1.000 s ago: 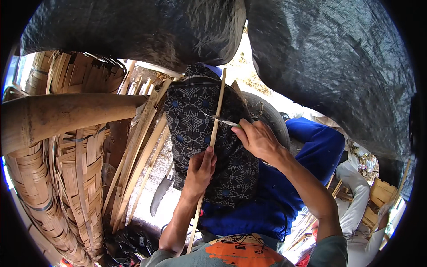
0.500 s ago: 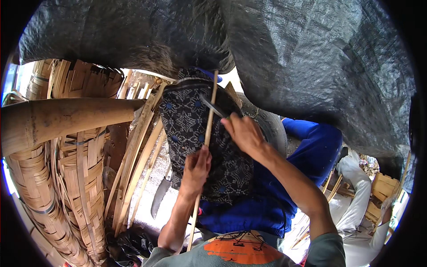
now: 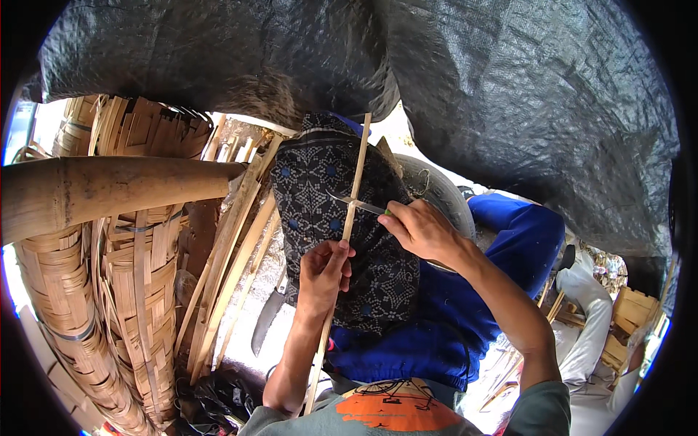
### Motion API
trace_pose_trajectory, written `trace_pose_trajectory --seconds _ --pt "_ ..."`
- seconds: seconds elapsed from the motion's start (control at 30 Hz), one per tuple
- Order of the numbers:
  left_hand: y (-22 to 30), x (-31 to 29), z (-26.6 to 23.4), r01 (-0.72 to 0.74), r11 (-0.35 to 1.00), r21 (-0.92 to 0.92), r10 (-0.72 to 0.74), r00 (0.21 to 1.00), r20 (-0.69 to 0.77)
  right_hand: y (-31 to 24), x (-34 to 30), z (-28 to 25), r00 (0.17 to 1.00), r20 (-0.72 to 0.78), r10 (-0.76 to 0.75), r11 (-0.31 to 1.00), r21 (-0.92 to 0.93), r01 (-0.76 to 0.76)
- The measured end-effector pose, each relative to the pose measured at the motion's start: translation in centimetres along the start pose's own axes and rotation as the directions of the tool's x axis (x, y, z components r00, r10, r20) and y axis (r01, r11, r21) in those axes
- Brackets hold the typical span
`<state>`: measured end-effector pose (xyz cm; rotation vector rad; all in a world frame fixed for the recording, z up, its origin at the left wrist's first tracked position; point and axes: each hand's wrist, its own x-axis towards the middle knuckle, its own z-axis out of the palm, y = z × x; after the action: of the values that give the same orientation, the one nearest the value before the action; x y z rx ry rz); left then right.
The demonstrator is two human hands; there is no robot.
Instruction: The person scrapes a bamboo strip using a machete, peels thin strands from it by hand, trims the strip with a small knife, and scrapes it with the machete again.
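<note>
Probably light and springy, the wooden strip (image 3: 359, 168) crosses the patterned cloth (image 3: 311, 190), best held mid-length, where the left hand (image 3: 322, 275) pinches it, while the right hand (image 3: 423, 231) clasps a knife (image 3: 368, 208) over that cloth.

A big dark sheet (image 3: 538, 94) hangs along the far side. Bright light (image 3: 395, 129) comes in below its edge. On the left, a fat pole (image 3: 131, 192) crosses over tall woven bamboo (image 3: 131, 291). The ground (image 3: 238, 350) looks almost white.
</note>
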<state>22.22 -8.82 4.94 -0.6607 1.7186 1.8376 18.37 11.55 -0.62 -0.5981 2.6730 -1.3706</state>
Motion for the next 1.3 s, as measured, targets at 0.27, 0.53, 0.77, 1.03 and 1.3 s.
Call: trace_pose_trajectory --seconds 0.27,0.53,0.77,1.03,1.3 --pt "-1.6 0.0 1.1 -0.2 0.826 0.527 0.279 0.957 -0.075 0.9 0.0 -0.8 0.962 0.033 0.271 0.926 -0.283 -0.251" --pt "-2.1 0.1 1.5 -0.237 0.775 0.586 0.319 0.947 -0.04 2.6 -0.7 -1.3 0.942 0.058 0.329 0.928 -0.204 -0.312" --pt "-0.1 -1.1 0.6 -0.038 0.915 0.401 0.068 0.996 -0.059 3.1 -1.3 0.6 0.977 0.012 0.214 0.966 -0.149 -0.21" --pt "-1.7 -0.5 -1.6 0.062 0.989 -0.132 -0.066 0.998 -0.025 3.4 2.3 1.5 0.97 0.076 0.231 0.97 -0.093 -0.224" --pt "-1.0 -0.6 -1.2 0.091 0.975 -0.202 -0.093 0.996 0.002 5.4 3.9 0.9 0.995 -0.088 0.043 0.979 -0.196 -0.059"
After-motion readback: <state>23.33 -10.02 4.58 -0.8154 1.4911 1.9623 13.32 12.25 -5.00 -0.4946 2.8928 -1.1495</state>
